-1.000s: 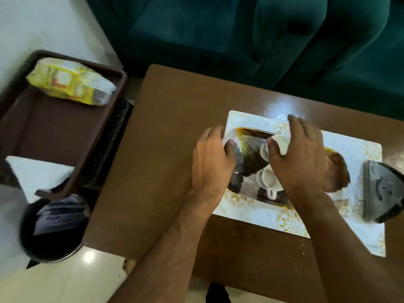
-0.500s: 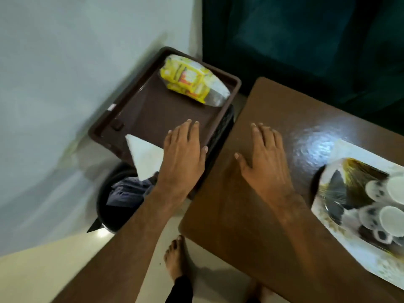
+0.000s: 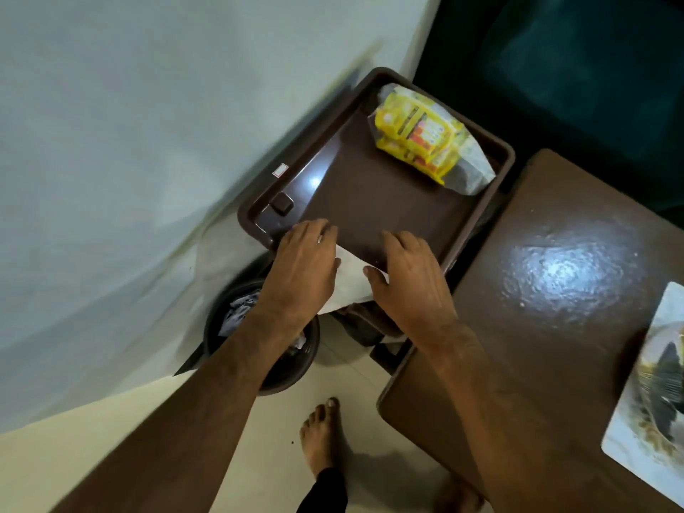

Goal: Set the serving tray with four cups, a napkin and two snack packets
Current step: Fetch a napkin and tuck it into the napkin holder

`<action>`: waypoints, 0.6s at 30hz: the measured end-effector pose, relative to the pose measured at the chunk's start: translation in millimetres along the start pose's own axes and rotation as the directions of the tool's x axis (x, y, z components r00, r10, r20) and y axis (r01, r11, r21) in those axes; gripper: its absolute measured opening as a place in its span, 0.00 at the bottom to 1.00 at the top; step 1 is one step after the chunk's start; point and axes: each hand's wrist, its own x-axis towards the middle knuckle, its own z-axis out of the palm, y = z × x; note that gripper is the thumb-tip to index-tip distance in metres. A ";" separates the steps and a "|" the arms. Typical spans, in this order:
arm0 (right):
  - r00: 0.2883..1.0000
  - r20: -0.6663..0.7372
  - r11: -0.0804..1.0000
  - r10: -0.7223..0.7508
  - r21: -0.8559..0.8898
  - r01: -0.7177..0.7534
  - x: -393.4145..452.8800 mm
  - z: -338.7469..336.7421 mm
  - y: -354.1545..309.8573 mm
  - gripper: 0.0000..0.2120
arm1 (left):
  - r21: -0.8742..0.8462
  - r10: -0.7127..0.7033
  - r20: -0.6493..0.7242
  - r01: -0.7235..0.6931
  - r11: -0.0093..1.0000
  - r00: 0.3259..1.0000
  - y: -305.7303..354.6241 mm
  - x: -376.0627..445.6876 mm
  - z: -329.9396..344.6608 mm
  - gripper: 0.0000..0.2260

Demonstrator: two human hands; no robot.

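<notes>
A white napkin (image 3: 349, 281) hangs over the near edge of a brown plastic tray (image 3: 374, 201) standing left of the table. My left hand (image 3: 303, 261) lies flat on the napkin's left part, fingers spread onto the tray. My right hand (image 3: 409, 275) rests at the napkin's right side, its thumb touching the paper. Neither hand has closed on it. Yellow snack packets (image 3: 418, 138) lie in the tray's far corner. The patterned serving tray (image 3: 662, 372) shows only partly at the right edge; the cups are out of view.
The glossy brown table (image 3: 555, 290) is at the right, with a white placemat (image 3: 629, 435) under the serving tray. A black bucket with cloth (image 3: 259, 346) stands below the brown tray. A teal sofa (image 3: 577, 68) is behind. My bare foot (image 3: 322, 435) is on the floor.
My view swung left from the serving tray with cups to the brown tray. Both hands left the cups, crossed the table edge, and now rest on the napkin.
</notes>
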 end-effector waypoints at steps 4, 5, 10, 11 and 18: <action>0.992 0.112 0.998 0.062 0.023 -0.065 8.2 6.4 -8.7 0.27 | 0.026 0.067 0.062 -0.068 0.997 0.996 -11.3 11.1 9.6 0.24; 0.989 0.130 0.997 0.076 0.025 -0.080 9.5 7.3 -9.4 0.26 | 0.027 0.072 0.071 -0.074 0.997 0.995 -12.9 13.3 11.2 0.24; 0.970 0.203 0.985 0.131 0.086 -0.151 17.1 12.6 -7.2 0.23 | 0.011 0.066 0.096 -0.067 0.998 0.993 -16.5 21.0 13.5 0.27; 0.963 0.223 0.978 0.149 0.109 -0.176 19.0 13.4 -6.8 0.22 | 0.012 0.069 0.093 -0.070 0.997 0.993 -16.8 21.5 13.7 0.27; 0.955 0.226 0.921 0.193 0.295 -0.256 25.6 10.7 -0.5 0.17 | -0.041 0.105 0.089 -0.101 0.994 0.991 -20.0 26.9 9.4 0.27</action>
